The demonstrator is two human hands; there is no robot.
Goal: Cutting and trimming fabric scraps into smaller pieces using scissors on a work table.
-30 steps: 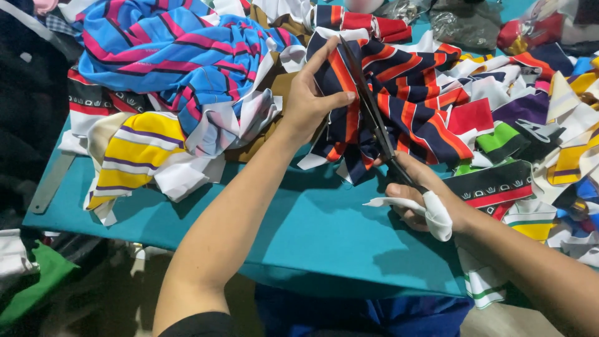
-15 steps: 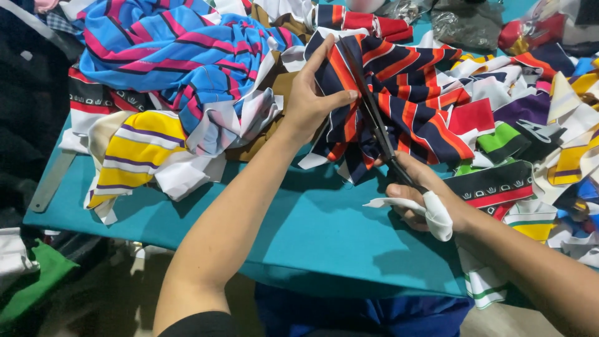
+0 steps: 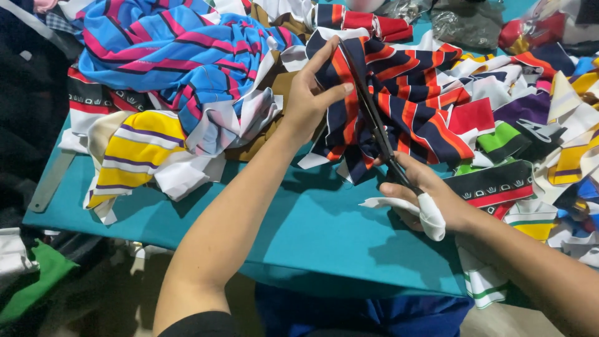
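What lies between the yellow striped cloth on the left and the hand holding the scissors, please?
In the head view, the person's left forearm crosses bare teal table between the yellow striped cloth and the right hand with the scissors.

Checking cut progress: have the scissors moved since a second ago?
Yes. The scissors blades have advanced slightly up the navy-orange striped cloth, away from the teal table's near edge.

Bare forearms, a black sleeve edge at the left upper arm, white cloth wrapping on the right hand (image 3: 430, 200).

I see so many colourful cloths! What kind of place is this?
Probably a sewing or garment-cutting workshop: black scissors cut a navy, red and orange striped cloth, and heaps of striped fabric scraps cover the teal cutting table.
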